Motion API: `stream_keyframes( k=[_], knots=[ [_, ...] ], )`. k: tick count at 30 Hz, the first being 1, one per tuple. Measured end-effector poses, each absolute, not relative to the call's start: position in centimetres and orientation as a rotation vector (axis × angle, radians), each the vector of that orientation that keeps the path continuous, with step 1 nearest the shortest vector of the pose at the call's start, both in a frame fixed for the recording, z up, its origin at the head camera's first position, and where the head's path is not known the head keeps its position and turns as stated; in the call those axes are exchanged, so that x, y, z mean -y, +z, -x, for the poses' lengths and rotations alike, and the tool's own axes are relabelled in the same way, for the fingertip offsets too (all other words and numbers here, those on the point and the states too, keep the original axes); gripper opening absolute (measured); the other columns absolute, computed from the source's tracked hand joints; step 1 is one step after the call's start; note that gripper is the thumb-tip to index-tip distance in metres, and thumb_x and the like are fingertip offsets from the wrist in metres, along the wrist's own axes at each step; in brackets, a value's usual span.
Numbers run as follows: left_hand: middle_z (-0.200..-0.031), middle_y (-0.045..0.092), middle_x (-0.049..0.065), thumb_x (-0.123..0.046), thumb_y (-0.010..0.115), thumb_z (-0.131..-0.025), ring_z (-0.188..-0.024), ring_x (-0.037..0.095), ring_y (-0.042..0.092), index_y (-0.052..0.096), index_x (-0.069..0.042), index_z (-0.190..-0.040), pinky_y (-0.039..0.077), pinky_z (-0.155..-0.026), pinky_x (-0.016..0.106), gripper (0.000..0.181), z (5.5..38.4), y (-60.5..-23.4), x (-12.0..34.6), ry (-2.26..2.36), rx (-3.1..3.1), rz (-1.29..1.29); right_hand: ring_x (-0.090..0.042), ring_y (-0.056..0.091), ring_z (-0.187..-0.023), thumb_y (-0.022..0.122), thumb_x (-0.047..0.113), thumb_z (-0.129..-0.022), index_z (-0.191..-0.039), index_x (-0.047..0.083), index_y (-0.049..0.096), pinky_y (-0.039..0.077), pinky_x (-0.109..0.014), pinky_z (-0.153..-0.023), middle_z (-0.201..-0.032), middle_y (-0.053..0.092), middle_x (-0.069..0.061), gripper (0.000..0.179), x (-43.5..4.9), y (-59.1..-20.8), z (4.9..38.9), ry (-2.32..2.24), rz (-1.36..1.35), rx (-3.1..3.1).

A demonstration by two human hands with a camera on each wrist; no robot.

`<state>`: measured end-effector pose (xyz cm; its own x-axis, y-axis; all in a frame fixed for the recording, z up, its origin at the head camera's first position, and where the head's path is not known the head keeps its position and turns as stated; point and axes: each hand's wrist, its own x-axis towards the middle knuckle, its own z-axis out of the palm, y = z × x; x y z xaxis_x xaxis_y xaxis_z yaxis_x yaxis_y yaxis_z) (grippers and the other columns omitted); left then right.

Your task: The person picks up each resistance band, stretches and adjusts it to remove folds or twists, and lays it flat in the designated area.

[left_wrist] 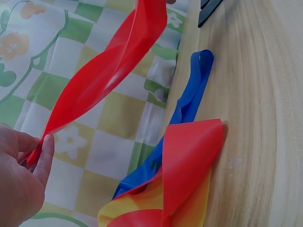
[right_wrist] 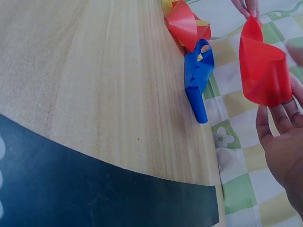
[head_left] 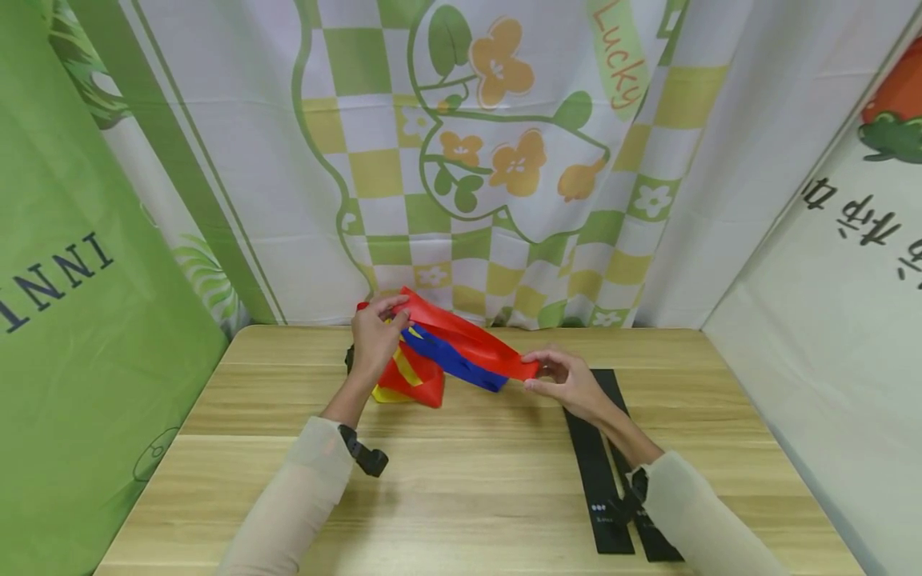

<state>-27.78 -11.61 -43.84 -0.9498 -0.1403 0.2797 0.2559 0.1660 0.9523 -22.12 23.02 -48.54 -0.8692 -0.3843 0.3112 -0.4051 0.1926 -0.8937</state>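
A red resistance band (head_left: 464, 328), a thin flat loop, is stretched between both hands above the table. My left hand (head_left: 377, 336) pinches its far-left end between thumb and fingers. Its right end is held by my right hand (head_left: 567, 382), with the thumb below and fingers at the edge. In the left wrist view the band twists along its length. Under it lies a crumpled blue band (left_wrist: 189, 97) on the table. Red and yellow bands (left_wrist: 191, 165) lie in a loose heap beside the blue one, below my left hand.
Two long black strips (head_left: 601, 480) with small white markings lie side by side at the right, partly under my right forearm. The wooden table (head_left: 461, 496) ends at a patterned curtain (head_left: 461, 232). Fabric walls flank both sides.
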Motion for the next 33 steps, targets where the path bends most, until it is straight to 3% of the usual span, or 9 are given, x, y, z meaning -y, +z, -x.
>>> stream_keyframes(
  k=[3,6,12,15,21,26,33],
  knots=[
    [-0.118,0.075,0.026,0.003,0.070,-0.098,-0.088,0.037,0.079,0.076,0.006,-0.122,0.060,-0.068,0.017,0.024,27.8,-44.1,11.7,-1.847,2.160,0.095,-0.025,0.068,-0.102,0.080,-0.001,-0.092,-0.125,0.000,0.073,0.060,-0.029,-0.091,-0.120,0.066,-0.019,0.034,-23.2,-48.5,22.0,1.735,-0.827,2.420],
    [-0.116,0.075,0.029,0.004,0.070,-0.097,-0.091,0.043,0.077,0.075,0.008,-0.120,0.063,-0.070,0.022,0.024,27.9,-44.5,11.9,-1.846,2.185,0.068,-0.023,0.067,-0.100,0.082,0.000,-0.090,-0.122,0.004,0.076,0.059,-0.026,-0.091,-0.116,0.068,-0.015,0.033,-23.4,-48.6,21.9,1.687,-0.811,2.411],
    [-0.109,0.075,0.029,0.004,0.071,-0.096,-0.076,0.024,0.079,0.076,0.008,-0.118,0.064,-0.082,0.047,0.022,28.3,-45.1,12.2,-1.830,2.263,-0.026,-0.019,0.067,-0.099,0.084,-0.004,-0.087,-0.117,0.002,0.077,0.057,-0.019,-0.092,-0.109,0.069,-0.017,0.032,-23.6,-48.7,21.5,1.695,-0.793,2.339],
    [-0.105,0.075,0.029,0.002,0.072,-0.096,-0.077,0.025,0.079,0.076,0.008,-0.118,0.062,-0.086,0.053,0.023,28.3,-45.2,12.3,-1.834,2.297,-0.061,-0.016,0.069,-0.097,0.086,-0.006,-0.084,-0.115,0.001,0.077,0.058,-0.022,-0.092,-0.109,0.070,-0.019,0.033,-23.6,-48.6,21.4,1.679,-0.739,2.314],
    [-0.106,0.075,0.026,-0.001,0.072,-0.098,-0.088,0.031,0.080,0.076,0.006,-0.122,0.062,-0.088,0.051,0.025,28.2,-45.5,12.1,-1.862,2.338,-0.085,-0.013,0.070,-0.087,0.085,-0.014,-0.080,-0.113,-0.006,0.075,0.059,-0.019,-0.081,-0.111,0.071,-0.026,0.035,-23.3,-48.4,21.6,1.630,-0.572,2.257],
    [-0.104,0.077,0.024,-0.003,0.074,-0.098,-0.094,0.038,0.078,0.077,0.002,-0.122,0.061,-0.089,0.056,0.025,27.9,-45.2,11.6,-1.839,2.344,-0.047,-0.013,0.067,-0.076,0.085,-0.015,-0.079,-0.113,-0.012,0.073,0.056,-0.016,-0.067,-0.100,0.071,-0.031,0.037,-23.1,-48.4,21.8,1.590,-0.500,2.227],
    [-0.099,0.078,0.025,-0.004,0.075,-0.097,-0.087,0.031,0.080,0.077,0.003,-0.121,0.063,-0.086,0.049,0.025,27.7,-45.0,11.2,-1.806,2.326,0.014,-0.009,0.067,-0.074,0.092,-0.001,-0.079,-0.113,-0.003,0.076,0.056,-0.013,-0.067,-0.091,0.075,-0.020,0.038,-23.0,-48.4,22.1,1.521,-0.396,2.248]
  ],
)
